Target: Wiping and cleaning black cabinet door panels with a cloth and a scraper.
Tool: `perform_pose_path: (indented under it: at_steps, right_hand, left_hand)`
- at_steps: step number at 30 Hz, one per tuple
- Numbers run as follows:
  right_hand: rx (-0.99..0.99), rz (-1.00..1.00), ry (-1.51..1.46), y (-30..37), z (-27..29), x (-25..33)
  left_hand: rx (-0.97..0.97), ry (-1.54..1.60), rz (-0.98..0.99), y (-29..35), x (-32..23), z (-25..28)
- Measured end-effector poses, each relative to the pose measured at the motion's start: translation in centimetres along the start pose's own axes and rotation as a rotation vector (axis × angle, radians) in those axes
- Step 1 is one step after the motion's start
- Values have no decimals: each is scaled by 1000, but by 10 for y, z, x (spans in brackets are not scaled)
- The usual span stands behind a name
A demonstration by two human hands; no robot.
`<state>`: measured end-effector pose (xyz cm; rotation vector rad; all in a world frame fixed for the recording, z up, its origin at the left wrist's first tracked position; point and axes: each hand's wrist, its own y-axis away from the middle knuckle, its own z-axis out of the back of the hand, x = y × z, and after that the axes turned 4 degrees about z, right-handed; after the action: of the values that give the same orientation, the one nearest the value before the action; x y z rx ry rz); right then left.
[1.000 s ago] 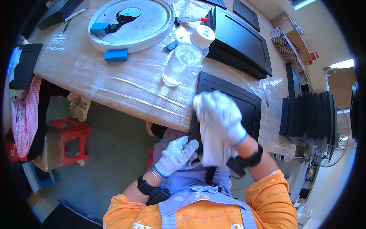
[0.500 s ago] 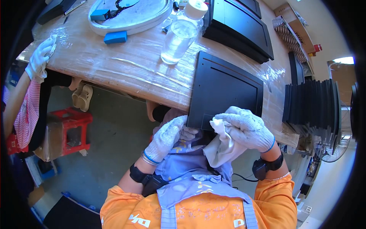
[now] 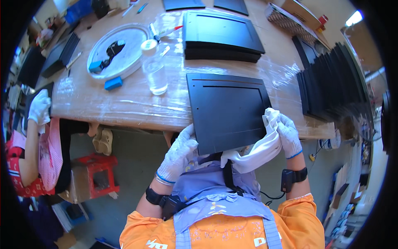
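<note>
A flat black panel (image 3: 228,112) with a thin slot along its far and right sides is tilted up at the table's front edge. My left hand (image 3: 180,151), in a white knit glove, grips its near left edge. On the opposite side my gloved right hand (image 3: 287,132) is closed round a white cloth (image 3: 259,151), which lies against the panel's right edge and hangs down below it. The fingertips of both hands are partly hidden by panel and cloth.
A stack of black panels (image 3: 224,37) lies beyond, with a row of upright panels (image 3: 331,87) to the right. Left of centre stand a clear bottle (image 3: 155,74), a blue block (image 3: 113,83) and a round white tray (image 3: 124,35). A co-worker's gloved hand (image 3: 40,107) is far left.
My right hand and the cloth have moved from the panel's near edge to its right edge. The panel has turned slightly and shifted left. The view now takes in more of the table's far side.
</note>
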<state>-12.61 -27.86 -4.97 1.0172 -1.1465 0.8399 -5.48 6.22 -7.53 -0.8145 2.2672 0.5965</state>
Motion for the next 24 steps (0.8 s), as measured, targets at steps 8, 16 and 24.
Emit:
perform_pose_path:
  at_steps: [8, 16, 24]
  right_hand:
    - [-14, 182, -168, 5, 34, -33]
    - [-34, 123, -806, 36, 65, -64]
    - [-97, 0, -1126, 51, 102, -119]
  left_hand:
    - [-21, -17, 59, -32, -21, -57]
    - [-260, -173, -72, -41, -25, -101]
    - [-264, -158, -68, -31, -20, -104]
